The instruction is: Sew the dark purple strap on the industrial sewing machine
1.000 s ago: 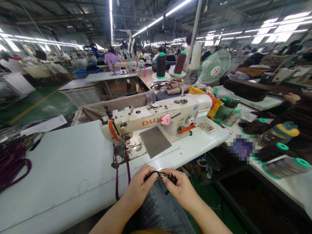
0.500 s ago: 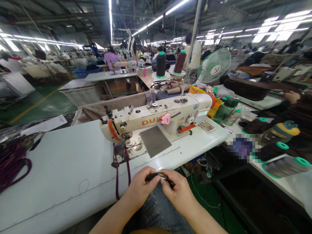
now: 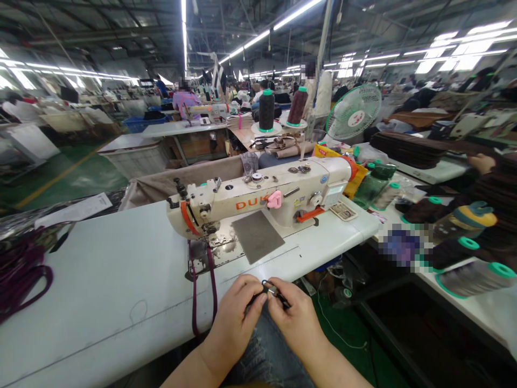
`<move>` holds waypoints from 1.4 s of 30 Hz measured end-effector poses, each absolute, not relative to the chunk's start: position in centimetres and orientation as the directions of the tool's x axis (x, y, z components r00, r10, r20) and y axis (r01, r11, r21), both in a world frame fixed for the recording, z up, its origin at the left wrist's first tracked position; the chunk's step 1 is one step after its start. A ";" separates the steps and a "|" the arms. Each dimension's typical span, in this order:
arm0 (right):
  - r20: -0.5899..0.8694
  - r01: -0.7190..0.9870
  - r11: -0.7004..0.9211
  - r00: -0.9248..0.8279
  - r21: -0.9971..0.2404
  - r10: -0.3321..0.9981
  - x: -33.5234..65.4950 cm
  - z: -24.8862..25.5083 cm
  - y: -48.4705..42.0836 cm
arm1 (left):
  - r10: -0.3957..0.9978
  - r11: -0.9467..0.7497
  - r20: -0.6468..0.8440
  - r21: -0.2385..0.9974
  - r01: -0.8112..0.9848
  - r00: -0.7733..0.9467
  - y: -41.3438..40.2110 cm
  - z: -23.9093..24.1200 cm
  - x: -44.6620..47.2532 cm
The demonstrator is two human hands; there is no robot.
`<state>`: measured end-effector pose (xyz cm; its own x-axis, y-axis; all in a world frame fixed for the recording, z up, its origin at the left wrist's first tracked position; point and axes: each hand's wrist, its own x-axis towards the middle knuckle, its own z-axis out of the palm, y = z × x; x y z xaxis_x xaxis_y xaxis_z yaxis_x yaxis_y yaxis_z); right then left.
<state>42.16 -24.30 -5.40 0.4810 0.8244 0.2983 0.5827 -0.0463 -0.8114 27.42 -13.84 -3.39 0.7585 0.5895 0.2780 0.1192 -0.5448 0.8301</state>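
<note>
We find both hands held together over the lap, just in front of the near edge of the white sewing table (image 3: 121, 280). The left hand (image 3: 234, 323) and the right hand (image 3: 293, 318) are each closed in a pinch on one small item, a black strap piece with a metal ring (image 3: 270, 289) at its upper end. The item sits between the two sets of fingertips, touching both; neither hand is nearer. Its long axis appears to run roughly left to right, sloping down toward the right hand, though most of it is hidden by the fingers.

Beyond the hands stands the cream industrial sewing machine (image 3: 258, 202), with a maroon strap (image 3: 194, 291) hanging from its needle area over the table edge. A grey pad (image 3: 257, 235) lies on the machine bed. Thread cones (image 3: 266, 110) and a green fan (image 3: 354, 111) stand behind.

Against the frame one second earlier, the hands have drawn closer together and the loose black tail seen then below the right fingers is no longer visible. The ring now shows on top. The machine and maroon strap are unchanged.
</note>
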 end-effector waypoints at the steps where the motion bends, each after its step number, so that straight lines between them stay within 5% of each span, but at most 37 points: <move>1: 0.312 0.601 -0.042 0.472 -0.798 0.824 42.2 -5.4 -24.3 | 0.590 -0.525 0.272 0.844 0.106 0.760 -13.9 -3.3 27.4; 10: 0.487 0.807 0.040 0.316 -0.589 0.814 41.7 -5.4 -24.2 | 0.648 -0.318 0.026 0.917 0.240 0.761 -14.2 -4.4 28.0; 21: 0.472 0.938 0.021 0.155 -0.347 0.868 41.4 -4.9 -24.2 | 0.757 -0.218 -0.014 0.937 0.272 0.653 -13.8 -4.3 28.2; 26: 0.486 0.972 0.041 0.079 -0.231 0.871 41.7 -5.8 -24.2 | 0.772 -0.304 0.049 0.904 0.300 0.634 -13.6 -4.2 28.3; 33: 0.333 0.851 0.043 0.158 -0.523 0.930 42.2 -4.9 -23.8 | 0.667 -0.345 0.056 0.907 0.241 0.743 -13.0 -3.4 28.1; 42: 0.032 0.374 -0.066 0.250 -0.925 0.968 42.7 -2.7 -23.2 | 0.662 -0.412 0.089 0.873 0.262 0.744 -12.4 -3.7 27.7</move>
<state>42.73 -23.23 -2.74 0.2498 0.9678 0.0324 0.3738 -0.0655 -0.9252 27.69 -12.36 -3.75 0.7442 0.6621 0.0886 0.2622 -0.4116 0.8728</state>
